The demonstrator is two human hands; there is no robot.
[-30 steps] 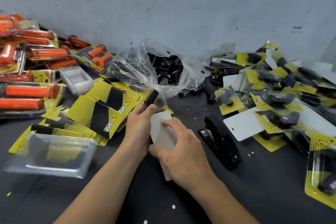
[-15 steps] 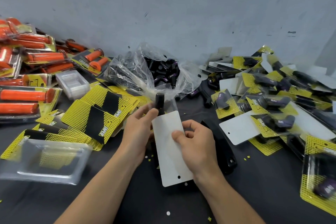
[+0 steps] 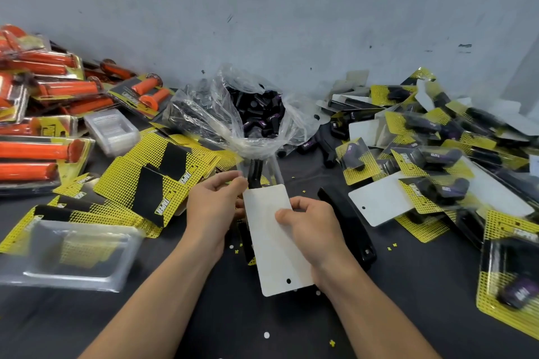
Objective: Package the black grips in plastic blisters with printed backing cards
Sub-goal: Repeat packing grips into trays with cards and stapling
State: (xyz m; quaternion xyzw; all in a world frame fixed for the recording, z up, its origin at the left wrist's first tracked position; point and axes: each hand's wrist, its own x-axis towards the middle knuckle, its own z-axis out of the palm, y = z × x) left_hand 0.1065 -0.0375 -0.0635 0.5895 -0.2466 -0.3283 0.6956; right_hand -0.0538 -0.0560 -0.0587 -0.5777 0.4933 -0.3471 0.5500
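Leftmost, packed orange grips [image 3: 43,151] lie heaped by the wall, with an empty clear tray [image 3: 73,253] nearer the camera and loose yellow-and-black printed cards [image 3: 163,178] fanned beside it on the dark table [image 3: 408,285]. Next, the left hand [image 3: 213,204] pinches the left edge of a clear blister [image 3: 273,172], thumb and fingertips closed on it just beside the black grip [image 3: 254,173] that stands upright inside. A backing card [image 3: 274,242], white side up, covers the blister's lower part. The right hand [image 3: 312,230] grips that card, thumb pressed on its face and fingers curled round its right edge. Behind the hands sits a plastic bag [image 3: 210,114] of black grips; right of them lies a black stapler [image 3: 347,221], then a pile of finished packs [image 3: 437,154].
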